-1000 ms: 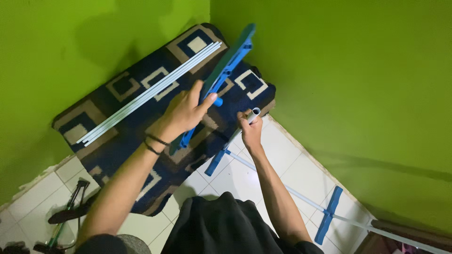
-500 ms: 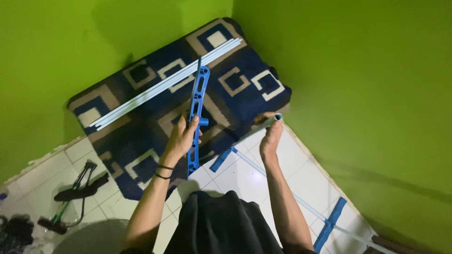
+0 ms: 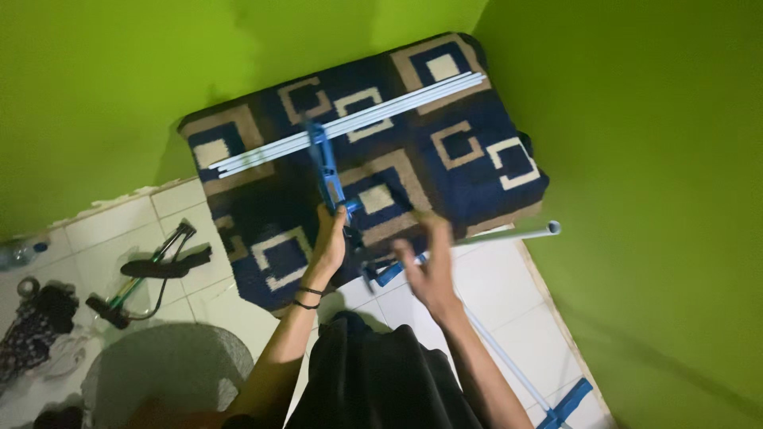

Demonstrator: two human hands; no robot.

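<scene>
My left hand grips a long blue plastic bar near its lower end; the bar points away from me over a dark blue mat with beige square patterns. My right hand hovers blurred, fingers spread, holding nothing, just right of a blue connector piece at the mat's near edge. A white tube with an open end lies just beyond my right hand. Two or three white rods lie side by side across the mat.
A black and green hand pump lies on the white tiles at left, with dark clutter beyond it. A thin white rod with a blue cross piece runs off lower right. Green walls close in behind and right.
The blue bar has swung from tilting right to pointing away and slightly left. My right hand has left the white tube and opened near the blue connector. The view shifted right.
</scene>
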